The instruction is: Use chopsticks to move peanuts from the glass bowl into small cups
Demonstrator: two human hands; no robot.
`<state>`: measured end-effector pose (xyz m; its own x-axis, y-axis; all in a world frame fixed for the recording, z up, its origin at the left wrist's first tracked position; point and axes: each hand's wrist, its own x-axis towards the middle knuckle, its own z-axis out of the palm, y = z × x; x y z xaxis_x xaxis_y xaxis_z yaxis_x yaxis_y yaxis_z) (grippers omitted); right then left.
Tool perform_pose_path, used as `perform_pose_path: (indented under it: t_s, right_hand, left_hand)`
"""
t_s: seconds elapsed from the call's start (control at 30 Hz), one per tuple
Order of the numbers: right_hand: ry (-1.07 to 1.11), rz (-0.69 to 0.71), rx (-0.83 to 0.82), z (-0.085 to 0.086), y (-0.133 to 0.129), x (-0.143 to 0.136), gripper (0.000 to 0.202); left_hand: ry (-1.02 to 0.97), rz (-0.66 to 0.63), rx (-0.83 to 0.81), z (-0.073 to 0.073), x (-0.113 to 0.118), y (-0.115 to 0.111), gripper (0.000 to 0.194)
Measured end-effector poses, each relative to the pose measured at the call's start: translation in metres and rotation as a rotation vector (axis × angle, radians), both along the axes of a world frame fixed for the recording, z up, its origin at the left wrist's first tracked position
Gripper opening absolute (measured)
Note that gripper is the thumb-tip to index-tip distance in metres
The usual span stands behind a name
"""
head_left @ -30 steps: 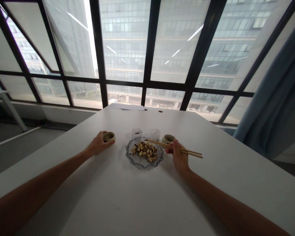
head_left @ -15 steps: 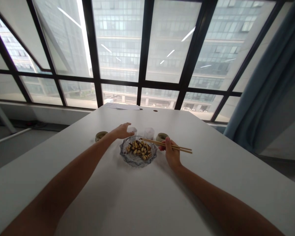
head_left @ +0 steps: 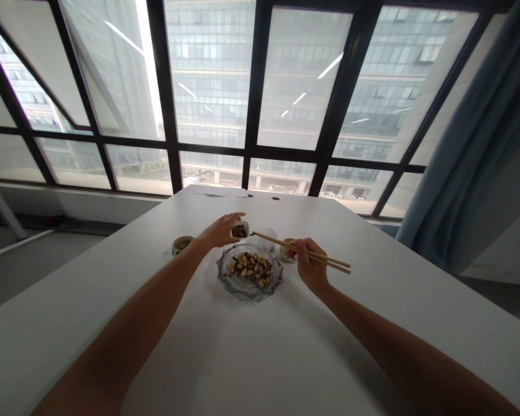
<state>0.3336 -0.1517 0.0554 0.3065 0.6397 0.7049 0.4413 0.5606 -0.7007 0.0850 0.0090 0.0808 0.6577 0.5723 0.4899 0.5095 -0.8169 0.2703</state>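
A clear glass dish (head_left: 250, 293) with a jagged rim holds a heap of pale and dark nuts (head_left: 249, 267). Behind its left part, my left hand (head_left: 222, 229) grips a small white cup (head_left: 245, 229) tilted toward me, dark bits showing inside. My right hand (head_left: 311, 263) is closed round a pair of wooden chopsticks (head_left: 281, 241); their tips are near the cup's right side, with a small dark bit at them. A second pale cup (head_left: 266, 238) stands behind the dish, partly covered by the chopsticks.
A green-rimmed bowl (head_left: 182, 245) sits left of my left hand, and another bowl (head_left: 288, 252) is partly behind my right hand. Papers (head_left: 219, 191) lie at the far edge of the white table (head_left: 225, 358). A blue curtain (head_left: 463, 138) hangs at the right.
My left hand has taken hold of the white cup and tipped it, showing its contents. The chopstick tips have moved from above the dish to beside the cup.
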Motion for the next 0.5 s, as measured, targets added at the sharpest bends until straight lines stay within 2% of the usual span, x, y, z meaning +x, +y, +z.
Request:
perform_pose_path:
  t_s: [0.17,0.3,0.4,0.5]
  right_hand:
    - [-0.194,-0.006,-0.010,0.023,0.028,-0.008,0.050]
    - [-0.343,0.066,-0.052,0.033,0.052,-0.019,0.049]
    - [-0.312,0.105,-0.062,0.036,0.059,-0.023,0.051]
    - [-0.164,0.109,-0.057,0.040,0.053,-0.020,0.058]
  left_hand:
    - [-0.016,-0.024,-0.002,0.004,0.002,-0.004,0.084]
    - [0.010,-0.012,-0.010,0.007,0.001,-0.008,0.084]
    - [0.041,0.017,-0.009,0.006,0.000,-0.008,0.084]
    - [0.084,0.054,-0.024,0.004,-0.001,-0.006,0.082]
